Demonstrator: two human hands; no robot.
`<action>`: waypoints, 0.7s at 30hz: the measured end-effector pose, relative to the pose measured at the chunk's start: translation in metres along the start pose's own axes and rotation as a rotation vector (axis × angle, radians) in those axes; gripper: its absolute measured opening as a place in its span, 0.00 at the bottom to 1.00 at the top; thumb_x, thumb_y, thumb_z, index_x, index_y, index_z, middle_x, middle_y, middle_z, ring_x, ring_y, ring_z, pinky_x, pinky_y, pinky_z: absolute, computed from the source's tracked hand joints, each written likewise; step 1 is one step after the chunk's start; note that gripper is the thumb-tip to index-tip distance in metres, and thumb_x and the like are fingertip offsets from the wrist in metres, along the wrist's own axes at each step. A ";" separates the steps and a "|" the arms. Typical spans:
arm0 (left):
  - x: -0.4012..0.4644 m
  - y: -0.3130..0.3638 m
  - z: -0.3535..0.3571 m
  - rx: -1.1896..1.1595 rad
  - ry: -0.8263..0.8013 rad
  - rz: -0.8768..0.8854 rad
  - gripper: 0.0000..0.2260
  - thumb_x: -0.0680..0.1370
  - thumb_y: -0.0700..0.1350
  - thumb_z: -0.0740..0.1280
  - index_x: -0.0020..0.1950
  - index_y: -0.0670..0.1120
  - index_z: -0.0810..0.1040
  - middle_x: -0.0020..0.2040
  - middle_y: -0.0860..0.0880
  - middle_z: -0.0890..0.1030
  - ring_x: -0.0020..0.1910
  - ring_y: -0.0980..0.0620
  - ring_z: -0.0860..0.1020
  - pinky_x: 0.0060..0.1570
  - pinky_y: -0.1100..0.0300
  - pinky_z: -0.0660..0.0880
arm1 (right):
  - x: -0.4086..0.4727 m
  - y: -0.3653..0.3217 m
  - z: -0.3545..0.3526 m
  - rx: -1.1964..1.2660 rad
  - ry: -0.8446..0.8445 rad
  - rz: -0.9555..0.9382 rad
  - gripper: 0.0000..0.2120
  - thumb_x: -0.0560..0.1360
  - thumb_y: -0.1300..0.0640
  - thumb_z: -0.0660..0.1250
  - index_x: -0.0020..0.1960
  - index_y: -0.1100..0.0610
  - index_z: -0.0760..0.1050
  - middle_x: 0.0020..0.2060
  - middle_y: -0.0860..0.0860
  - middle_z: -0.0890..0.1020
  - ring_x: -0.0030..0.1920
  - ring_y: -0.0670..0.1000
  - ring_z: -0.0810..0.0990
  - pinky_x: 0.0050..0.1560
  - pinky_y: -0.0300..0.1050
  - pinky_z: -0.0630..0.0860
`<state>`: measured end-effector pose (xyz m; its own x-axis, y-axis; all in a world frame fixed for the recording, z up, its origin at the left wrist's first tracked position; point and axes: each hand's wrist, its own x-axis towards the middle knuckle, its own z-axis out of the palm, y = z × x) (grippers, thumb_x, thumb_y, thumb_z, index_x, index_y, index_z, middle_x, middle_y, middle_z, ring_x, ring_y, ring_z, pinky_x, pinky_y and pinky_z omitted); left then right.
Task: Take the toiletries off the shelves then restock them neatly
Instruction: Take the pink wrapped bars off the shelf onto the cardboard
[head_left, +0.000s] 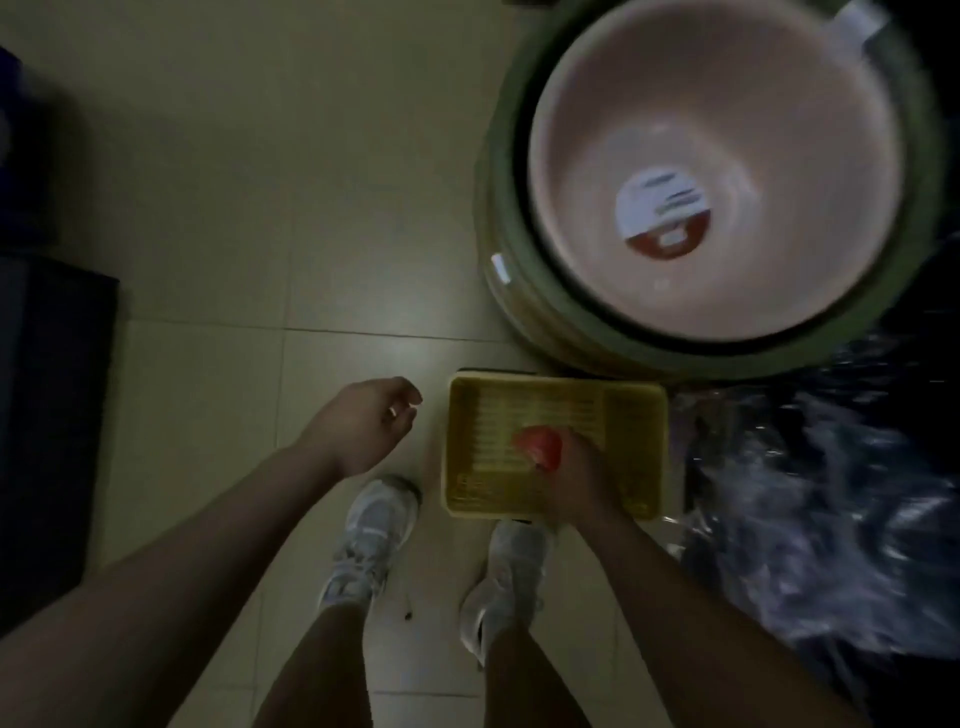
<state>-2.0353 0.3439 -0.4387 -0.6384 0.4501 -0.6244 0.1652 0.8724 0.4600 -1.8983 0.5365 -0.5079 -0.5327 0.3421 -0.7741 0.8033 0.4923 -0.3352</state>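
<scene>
While my right hand (571, 478) grips the red item (540, 447) over the yellow basket (639, 415) on the floor, left hand (363, 423) loosely curled and holding nothing, I judge it light, smooth, possibly slippery: grip round its middle.

Dim, murky light with a pale sheen on the floor tiles (332, 332); heavy motion blur, edges bowed by the wide lens.

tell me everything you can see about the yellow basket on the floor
The yellow rectangular plastic basket is a shallow, slatted tray with a raised rim, sitting flat on the pale tiled floor just ahead of the white shoes. The right hand reaches into it, gripping a small red object. Otherwise it looks empty.
</scene>
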 end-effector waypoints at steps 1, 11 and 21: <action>0.018 -0.014 0.015 0.007 -0.017 0.008 0.11 0.79 0.42 0.60 0.60 0.45 0.76 0.51 0.47 0.78 0.44 0.52 0.73 0.41 0.63 0.65 | 0.023 0.005 0.020 -0.010 -0.015 0.030 0.17 0.70 0.56 0.69 0.58 0.56 0.72 0.54 0.56 0.78 0.54 0.58 0.78 0.52 0.49 0.75; 0.124 -0.085 0.097 -0.042 -0.057 0.057 0.10 0.79 0.42 0.61 0.60 0.45 0.75 0.52 0.48 0.77 0.46 0.53 0.74 0.40 0.63 0.67 | 0.152 0.022 0.113 0.159 -0.040 0.188 0.14 0.77 0.48 0.62 0.60 0.53 0.74 0.55 0.54 0.79 0.52 0.54 0.78 0.53 0.46 0.73; 0.007 0.013 -0.046 -0.009 -0.061 0.102 0.10 0.79 0.42 0.61 0.59 0.45 0.76 0.50 0.47 0.79 0.43 0.53 0.74 0.42 0.63 0.66 | -0.022 -0.045 -0.028 0.245 -0.101 0.023 0.04 0.76 0.58 0.63 0.43 0.54 0.72 0.42 0.52 0.77 0.46 0.52 0.76 0.46 0.46 0.73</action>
<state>-2.0725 0.3497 -0.4083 -0.5717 0.5471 -0.6114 0.2194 0.8200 0.5286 -1.9303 0.5289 -0.4602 -0.4940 0.2631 -0.8287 0.8620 0.2731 -0.4271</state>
